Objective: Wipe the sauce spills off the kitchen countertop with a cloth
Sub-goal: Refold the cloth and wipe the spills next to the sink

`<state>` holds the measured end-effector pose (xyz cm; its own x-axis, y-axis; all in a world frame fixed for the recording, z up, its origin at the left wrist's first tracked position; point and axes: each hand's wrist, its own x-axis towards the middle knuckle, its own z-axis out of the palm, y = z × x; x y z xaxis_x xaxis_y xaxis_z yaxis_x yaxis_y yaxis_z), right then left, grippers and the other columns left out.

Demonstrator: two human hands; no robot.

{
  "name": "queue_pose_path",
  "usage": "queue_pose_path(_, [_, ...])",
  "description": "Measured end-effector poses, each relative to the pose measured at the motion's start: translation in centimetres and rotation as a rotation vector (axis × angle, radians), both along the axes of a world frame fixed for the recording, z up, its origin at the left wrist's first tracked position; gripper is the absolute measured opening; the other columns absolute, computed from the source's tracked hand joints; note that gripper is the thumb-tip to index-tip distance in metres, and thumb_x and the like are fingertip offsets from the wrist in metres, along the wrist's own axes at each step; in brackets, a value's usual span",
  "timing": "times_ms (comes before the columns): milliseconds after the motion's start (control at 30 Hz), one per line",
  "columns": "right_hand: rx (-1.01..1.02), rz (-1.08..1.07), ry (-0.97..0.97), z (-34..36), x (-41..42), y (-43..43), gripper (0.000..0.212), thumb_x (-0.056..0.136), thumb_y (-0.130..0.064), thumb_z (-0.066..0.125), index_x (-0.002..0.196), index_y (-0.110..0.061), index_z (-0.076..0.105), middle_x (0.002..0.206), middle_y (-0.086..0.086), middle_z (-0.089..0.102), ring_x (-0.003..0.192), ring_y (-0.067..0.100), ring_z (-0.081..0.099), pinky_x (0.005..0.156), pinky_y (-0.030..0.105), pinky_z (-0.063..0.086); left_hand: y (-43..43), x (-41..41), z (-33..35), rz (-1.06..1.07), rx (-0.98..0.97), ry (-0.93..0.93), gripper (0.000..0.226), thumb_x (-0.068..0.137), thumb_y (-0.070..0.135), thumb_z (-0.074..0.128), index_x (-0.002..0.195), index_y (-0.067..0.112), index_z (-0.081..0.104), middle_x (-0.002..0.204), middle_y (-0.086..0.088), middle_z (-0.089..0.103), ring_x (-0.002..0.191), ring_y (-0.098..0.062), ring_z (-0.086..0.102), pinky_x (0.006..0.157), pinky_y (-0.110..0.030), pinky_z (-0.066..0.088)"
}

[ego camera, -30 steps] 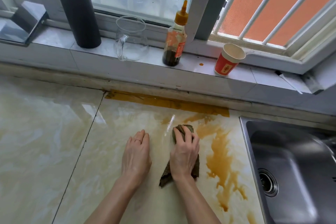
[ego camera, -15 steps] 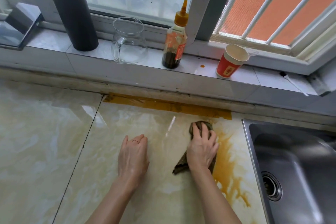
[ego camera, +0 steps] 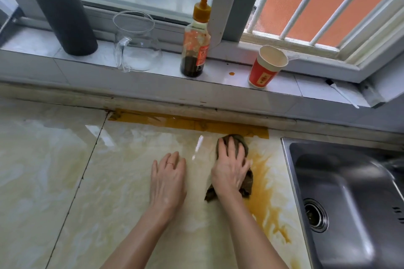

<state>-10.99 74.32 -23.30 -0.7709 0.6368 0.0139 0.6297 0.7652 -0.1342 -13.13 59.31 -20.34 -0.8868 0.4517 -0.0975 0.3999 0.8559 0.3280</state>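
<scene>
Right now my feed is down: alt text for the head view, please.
The right hand presses a dark cloth flat on the pale countertop, at the edge of an orange-brown sauce spill beside the steel sink. The left hand rests flat on the countertop beside it. A sauce bottle, glass jug and red paper cup stand on the windowsill.
</scene>
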Motion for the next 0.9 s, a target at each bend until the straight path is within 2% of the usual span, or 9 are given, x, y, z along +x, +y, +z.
queue_pose_path(167, [0.047, 0.196, -0.023, 0.2, -0.8, 2.9, 0.058, 0.094, -0.021, 0.043, 0.147, -0.037, 0.027, 0.158, -0.005, 0.020, 0.144, 0.022, 0.012, 0.114, 0.048, 0.008, 2.7, -0.5, -0.2, -0.087, 0.025, -0.008, 0.061, 0.088, -0.002, 0.039, 0.145, 0.016, 0.029, 0.159, -0.005, 0.015, 0.147, -0.021, 0.009, 0.119, -0.043, 0.004])
queue_pose_path(333, [0.000, -0.024, -0.032, 0.4, -1.1, 5.7, 0.056, 0.093, -0.023, 0.043, 0.146, -0.036, 0.029, 0.158, -0.002, 0.020, 0.144, 0.023, 0.011, 0.115, 0.048, 0.008, 4.9, -1.0, -0.5, -0.173, 0.011, 0.002, 0.063, 0.090, -0.001, 0.037, 0.149, 0.015, 0.020, 0.159, -0.005, 0.012, 0.147, -0.020, 0.007, 0.120, -0.040, 0.002])
queue_pose_path(500, [0.051, 0.059, -0.019, 0.1, 0.7, 5.7, 0.052, 0.094, -0.028, 0.042, 0.144, -0.036, 0.033, 0.155, -0.002, 0.027, 0.142, 0.023, 0.019, 0.114, 0.047, 0.014, 6.5, -1.4, -0.6, -0.218, -0.007, -0.016, 0.068, 0.088, 0.000, 0.039, 0.150, 0.013, 0.014, 0.160, -0.006, 0.010, 0.147, -0.021, 0.008, 0.120, -0.040, 0.002])
queue_pose_path(700, [-0.046, 0.029, -0.093, 1.4, -0.4, 7.5, 0.052, 0.098, -0.033, 0.039, 0.148, -0.036, 0.027, 0.159, 0.001, 0.016, 0.144, 0.029, 0.010, 0.117, 0.046, 0.012, 7.0, -1.3, -0.6, -0.243, -0.073, -0.012, 0.069, 0.088, 0.000, 0.041, 0.150, 0.010, 0.013, 0.159, -0.008, 0.011, 0.147, -0.022, 0.011, 0.120, -0.043, 0.005])
queue_pose_path(800, [-0.012, 0.014, -0.053, 1.1, 2.3, 5.5, 0.049, 0.097, -0.030, 0.047, 0.145, -0.031, 0.037, 0.155, 0.008, 0.027, 0.140, 0.034, 0.023, 0.115, 0.047, 0.021, 7.2, -1.3, -0.6, -0.244, -0.078, 0.009, 0.068, 0.086, -0.002, 0.042, 0.148, 0.009, 0.017, 0.159, -0.008, 0.014, 0.146, -0.023, 0.013, 0.119, -0.044, 0.007])
queue_pose_path(900, [0.034, -0.005, 0.016, 0.4, 5.0, 4.1, 0.049, 0.086, -0.021, 0.063, 0.134, -0.025, 0.054, 0.142, 0.015, 0.048, 0.125, 0.041, 0.043, 0.103, 0.052, 0.037, 7.7, -1.3, -0.7, -0.239, -0.076, 0.031, 0.065, 0.085, -0.003, 0.042, 0.146, 0.007, 0.023, 0.157, -0.010, 0.019, 0.145, -0.025, 0.018, 0.118, -0.045, 0.010])
